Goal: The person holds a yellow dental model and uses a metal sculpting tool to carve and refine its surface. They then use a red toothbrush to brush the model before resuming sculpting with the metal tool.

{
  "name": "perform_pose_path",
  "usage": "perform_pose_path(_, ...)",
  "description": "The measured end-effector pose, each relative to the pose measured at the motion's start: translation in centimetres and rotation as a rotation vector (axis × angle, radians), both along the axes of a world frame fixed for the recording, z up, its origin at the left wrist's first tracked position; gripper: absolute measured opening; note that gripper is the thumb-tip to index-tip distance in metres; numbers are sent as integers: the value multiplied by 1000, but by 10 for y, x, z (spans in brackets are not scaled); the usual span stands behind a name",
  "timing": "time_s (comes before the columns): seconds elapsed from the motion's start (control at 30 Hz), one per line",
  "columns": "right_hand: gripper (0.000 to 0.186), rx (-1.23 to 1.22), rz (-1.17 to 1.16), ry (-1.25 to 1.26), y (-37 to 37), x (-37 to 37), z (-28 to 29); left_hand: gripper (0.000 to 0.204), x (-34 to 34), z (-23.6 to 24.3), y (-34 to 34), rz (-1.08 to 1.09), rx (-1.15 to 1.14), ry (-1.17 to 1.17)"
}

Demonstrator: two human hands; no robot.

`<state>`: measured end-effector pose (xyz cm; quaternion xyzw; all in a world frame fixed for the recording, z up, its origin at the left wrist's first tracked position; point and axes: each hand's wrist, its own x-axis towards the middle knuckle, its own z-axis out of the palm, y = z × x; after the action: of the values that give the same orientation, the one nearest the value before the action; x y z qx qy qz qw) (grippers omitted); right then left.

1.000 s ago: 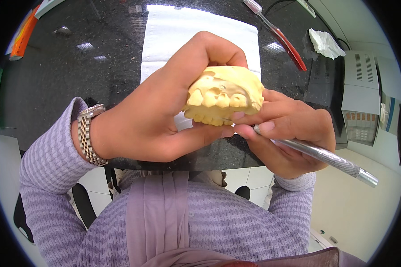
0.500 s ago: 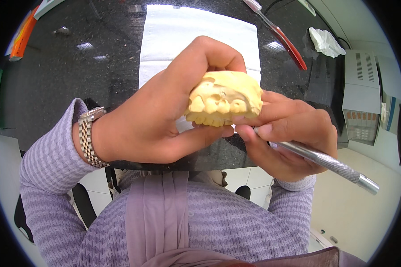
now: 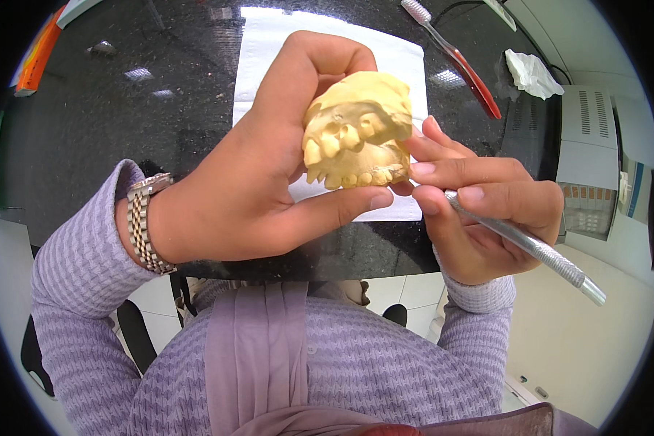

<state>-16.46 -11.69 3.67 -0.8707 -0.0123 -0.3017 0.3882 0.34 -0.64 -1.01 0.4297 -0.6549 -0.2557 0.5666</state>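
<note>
My left hand (image 3: 269, 167) grips a pale yellow dental cast (image 3: 360, 138), fingers curled over its far side and thumb under its near edge. The cast is tilted so that its row of teeth and the hollow behind them face me. In my right hand (image 3: 494, 211) is a metal tool with a knurled, pen-like handle (image 3: 541, 251), pinched between thumb and fingers. The tool's working tip is hidden by my fingers. My right fingertips rest at the cast's right edge; whether they press on it I cannot tell.
Beneath my hands a white paper towel (image 3: 261, 65) lies on the black speckled worktop (image 3: 189, 131). A red-handled toothbrush (image 3: 461, 65) and a crumpled white tissue (image 3: 534, 74) are at the far right. Beyond them stands a grey vented box (image 3: 587, 112). An orange box (image 3: 40, 58) sits far left.
My left hand has raised the cast and tipped it, showing more of its inner hollow. The right hand has moved slightly right and up, keeping hold of the tool.
</note>
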Motion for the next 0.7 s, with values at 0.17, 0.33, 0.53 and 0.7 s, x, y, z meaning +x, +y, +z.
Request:
perform_pose_path(0.17,29,-48,80,32,-6,1,6,58,-1,0,1,7,14,49)
perform_pose_path(0.33,32,-52,5,36,3,0,6,57,-1,1,1,42,-21,6)
perform_pose_path(0.53,36,-74,-15,22,6,-1,3,57,-3,2,1,78,-49,-25)
perform_pose_path(0.7,36,-61,-10,11,8,-1,1,55,-4,4,4,111,-60,-69)
